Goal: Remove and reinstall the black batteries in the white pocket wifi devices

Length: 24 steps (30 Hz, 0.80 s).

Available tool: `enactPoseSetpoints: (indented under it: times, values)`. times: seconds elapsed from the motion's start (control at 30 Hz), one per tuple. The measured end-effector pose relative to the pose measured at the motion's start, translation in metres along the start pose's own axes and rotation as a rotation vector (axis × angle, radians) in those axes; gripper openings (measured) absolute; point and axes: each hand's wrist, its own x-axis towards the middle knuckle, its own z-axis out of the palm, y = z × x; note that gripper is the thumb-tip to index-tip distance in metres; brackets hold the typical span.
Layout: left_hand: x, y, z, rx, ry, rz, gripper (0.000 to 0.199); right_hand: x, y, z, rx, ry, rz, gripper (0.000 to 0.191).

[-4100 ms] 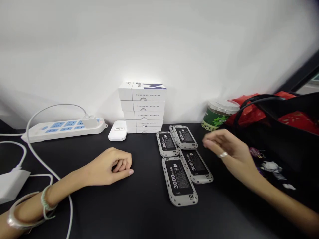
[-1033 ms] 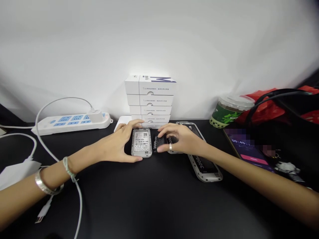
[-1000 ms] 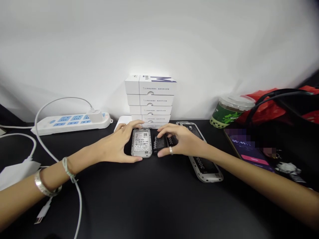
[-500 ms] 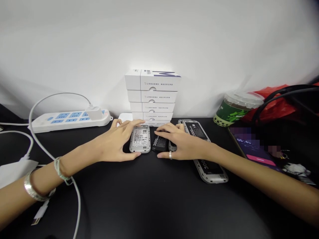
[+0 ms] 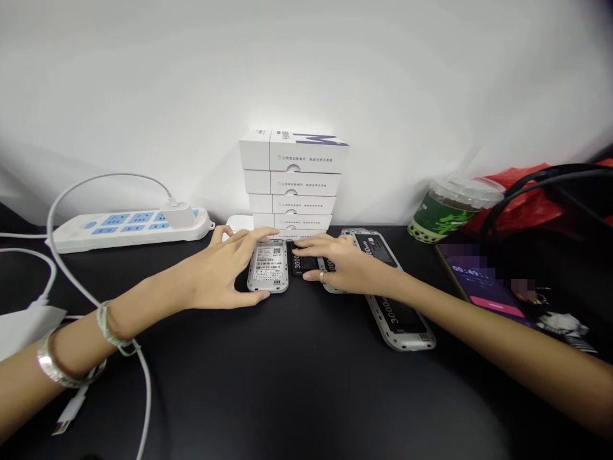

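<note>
the person's left hand (image 5: 218,271) is spread wide around a flat, rounded grey plastic device (image 5: 267,269) with a white barcode label, fingertips at its far edge and thumb at its near edge. it lies near the far edge of the black tabletop (image 5: 306,390). just to its right sits a black rectangular battery (image 5: 302,263) printed "3000", with the right hand (image 5: 347,268) curved narrowly over it, fingertips touching it. under that hand's heel, a grey-framed black-backed panel (image 5: 376,250) lies by the far edge, and a second one (image 5: 400,319) lies nearer the person. behind the hands rises a stack of white cardboard boxes (image 5: 293,185). a white power strip (image 5: 124,230) lies along the far left edge, and a clear plastic cup with a green label (image 5: 453,209) stands far right, beside a lit smartphone (image 5: 479,284).
</note>
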Motion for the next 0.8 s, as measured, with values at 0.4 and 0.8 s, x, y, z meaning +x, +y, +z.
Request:
enactPoseSetpoints:
  times: [0.4, 0.8]
  values:
    - [0.001, 0.001, -0.004, -0.038, -0.046, -0.056, 0.088, -0.029, 0.017, -0.038, -0.267, -0.038, 0.067, 0.086]
    - [-0.018, 0.102, 0.002, -0.239, -0.136, 0.048, 0.115, -0.082, -0.044, -0.004, -0.059, -0.046, -0.163, 0.092]
